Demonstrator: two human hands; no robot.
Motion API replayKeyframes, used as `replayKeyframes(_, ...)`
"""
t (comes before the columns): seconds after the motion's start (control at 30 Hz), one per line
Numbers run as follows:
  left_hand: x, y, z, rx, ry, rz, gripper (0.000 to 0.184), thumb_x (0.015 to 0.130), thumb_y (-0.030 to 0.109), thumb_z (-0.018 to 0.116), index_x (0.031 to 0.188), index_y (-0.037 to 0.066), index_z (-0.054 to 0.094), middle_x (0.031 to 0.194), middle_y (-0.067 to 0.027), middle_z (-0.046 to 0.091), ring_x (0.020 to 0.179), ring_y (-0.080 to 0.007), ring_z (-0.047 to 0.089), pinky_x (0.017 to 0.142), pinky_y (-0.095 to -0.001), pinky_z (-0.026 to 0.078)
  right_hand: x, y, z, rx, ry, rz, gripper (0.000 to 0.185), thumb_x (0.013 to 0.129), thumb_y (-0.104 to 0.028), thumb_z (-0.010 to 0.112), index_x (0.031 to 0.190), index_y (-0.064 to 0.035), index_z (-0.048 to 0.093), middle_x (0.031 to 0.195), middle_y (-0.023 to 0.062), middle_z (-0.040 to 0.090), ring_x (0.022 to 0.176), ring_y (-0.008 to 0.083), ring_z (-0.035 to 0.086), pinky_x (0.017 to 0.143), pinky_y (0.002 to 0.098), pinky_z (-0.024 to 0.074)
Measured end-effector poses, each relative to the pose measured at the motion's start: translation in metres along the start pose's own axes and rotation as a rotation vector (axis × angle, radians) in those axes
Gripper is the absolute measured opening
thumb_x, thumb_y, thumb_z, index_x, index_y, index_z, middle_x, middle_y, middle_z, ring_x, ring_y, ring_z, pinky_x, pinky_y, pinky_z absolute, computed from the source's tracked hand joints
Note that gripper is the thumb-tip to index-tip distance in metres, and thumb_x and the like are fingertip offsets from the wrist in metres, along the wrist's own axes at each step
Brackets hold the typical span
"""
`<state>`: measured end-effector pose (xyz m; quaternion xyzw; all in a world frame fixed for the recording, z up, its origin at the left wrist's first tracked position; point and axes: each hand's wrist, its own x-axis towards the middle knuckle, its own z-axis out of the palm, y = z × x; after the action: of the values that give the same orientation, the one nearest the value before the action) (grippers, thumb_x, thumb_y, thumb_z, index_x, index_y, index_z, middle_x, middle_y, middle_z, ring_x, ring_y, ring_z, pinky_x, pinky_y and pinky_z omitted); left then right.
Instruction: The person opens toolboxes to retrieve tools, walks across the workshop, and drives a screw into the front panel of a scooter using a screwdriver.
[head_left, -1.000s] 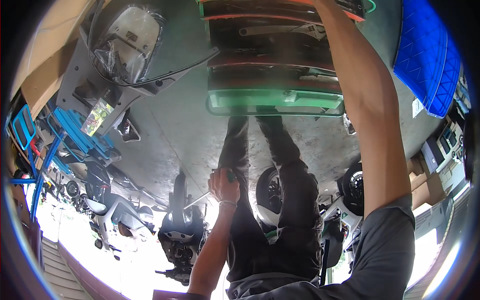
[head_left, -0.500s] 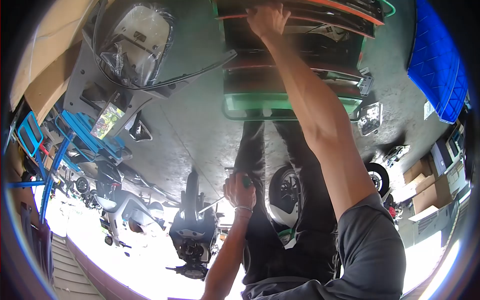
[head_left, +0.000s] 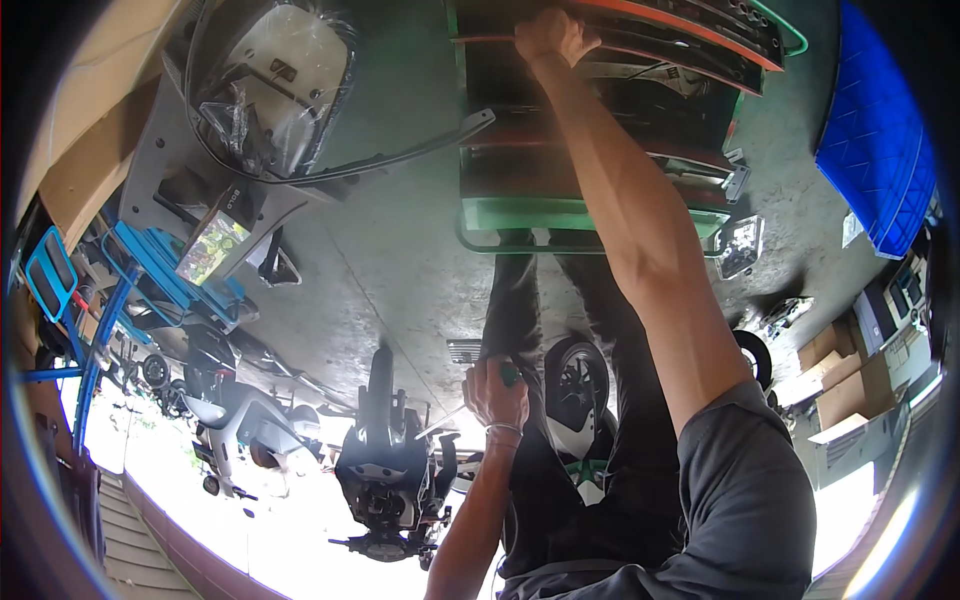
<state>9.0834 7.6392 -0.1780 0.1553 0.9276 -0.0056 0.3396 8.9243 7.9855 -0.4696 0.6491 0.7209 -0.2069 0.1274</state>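
My left hand (head_left: 494, 392) is closed round the green handle of a screwdriver (head_left: 511, 375), held low in front of my left thigh. Its thin shaft points out to the left. My right arm stretches forward to a green and black tool cabinet (head_left: 590, 212) with several orange-edged drawers. Over the edge of an upper drawer (head_left: 640, 47), my right hand (head_left: 556, 38) is closed with its fingers curled; the fingertips are hidden. Loose parts (head_left: 660, 75) lie in the drawer area beside my wrist.
A grey plastic-wrapped motorcycle part (head_left: 285, 85) and a long curved strip (head_left: 400, 160) are at left, above a blue metal frame (head_left: 175, 265). A blue panel (head_left: 880, 130) stands at right. Behind me are a motorcycle (head_left: 385, 470), a scooter (head_left: 255, 430) and cardboard boxes (head_left: 855, 395).
The view has shifted slightly, so the cabinet and both hands appear a little further right. My left hand still grips the screwdriver; my right hand stays at the drawer, its fingers more tightly curled.
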Motion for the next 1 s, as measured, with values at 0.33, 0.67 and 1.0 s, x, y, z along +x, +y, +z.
replayKeyframes(0.33,0.012,0.001,-0.009,-0.026,0.006,0.01,0.012,0.063,0.008,0.062,0.074,0.013,0.058,0.071,-0.0053,0.052,0.071,-0.0261,0.051,0.068,-0.038,0.041,0.002,0.076,-0.052,0.989,0.193,-0.008,0.024,0.072,-0.015,0.069,0.084,0.0031,0.06,0.075,0.0128,0.064,0.066,0.0251,0.062,0.063,0.0362,0.0514)
replayKeyframes(0.67,0.015,0.001,-0.014,-0.041,-0.062,0.008,0.014,0.063,0.01,0.062,0.076,0.012,0.058,0.075,-0.0067,0.053,0.074,-0.0278,0.052,0.069,-0.0393,0.042,-0.003,0.101,-0.048,1.69,-0.102,0.161,0.022,0.075,-0.003,0.049,0.093,0.0077,0.055,0.083,0.0165,0.056,0.07,0.0285,0.058,0.063,0.0357,0.0537)
replayKeyframes(1.0,0.016,-0.002,-0.014,-0.047,-0.068,-0.039,0.013,0.065,0.01,0.062,0.077,0.012,0.059,0.075,-0.0074,0.053,0.076,-0.0278,0.053,0.071,-0.0392,0.042,-0.001,0.051,-0.058,0.326,0.096,-0.083,0.023,0.076,-0.028,0.06,0.093,-0.0161,0.069,0.088,0.0128,0.067,0.085,0.0304,0.063,0.078,0.0402,0.0488)
